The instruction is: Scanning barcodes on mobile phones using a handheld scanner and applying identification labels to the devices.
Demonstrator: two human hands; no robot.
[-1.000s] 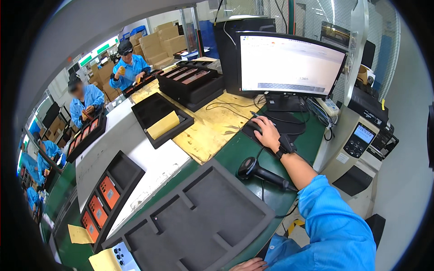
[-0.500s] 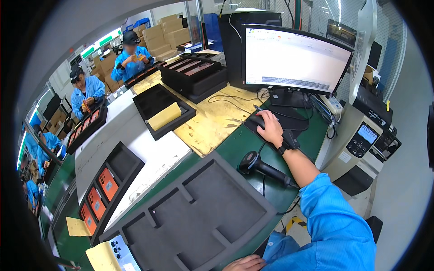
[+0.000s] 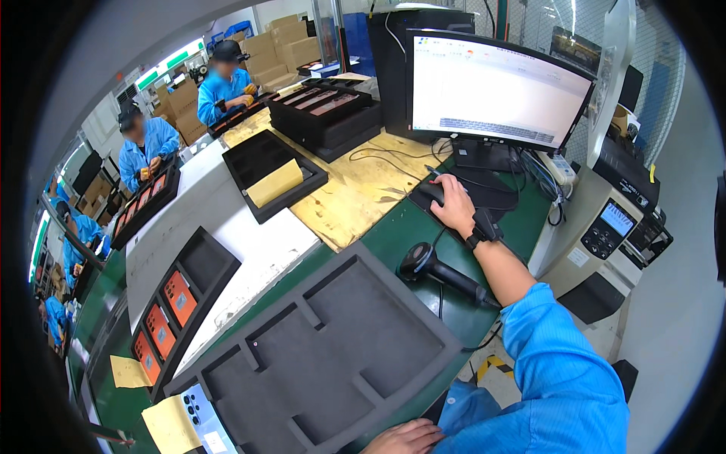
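Note:
My right hand (image 3: 455, 204) rests over a black computer mouse (image 3: 432, 191) on a dark mouse pad (image 3: 495, 198), its fingers curved round it. A thin pen-like tip shows beside those fingers. At the lower edge, my left hand (image 3: 407, 437) lies relaxed by the near rim of a big black foam tray (image 3: 325, 333); it holds nothing that I can see. A handheld barcode scanner (image 3: 446, 276) lies between the tray and my right forearm. Beyond the mouse stands a lit monitor (image 3: 499, 91). A light-blue phone (image 3: 204, 420) lies at the tray's left corner, beside yellow paper (image 3: 170, 425).
Orange phones (image 3: 160, 327) sit in a black tray at the left. Another black tray (image 3: 257, 216) holds a yellow sheet, with stacked trays (image 3: 325, 125) behind. A label printer (image 3: 605, 234) stands right. Cables cross the bench. Several co-workers in blue work at the far left.
The view has shifted slightly. My right hand stays on the mouse, and my left hand remains by the tray. The co-workers have moved their heads and hands a little.

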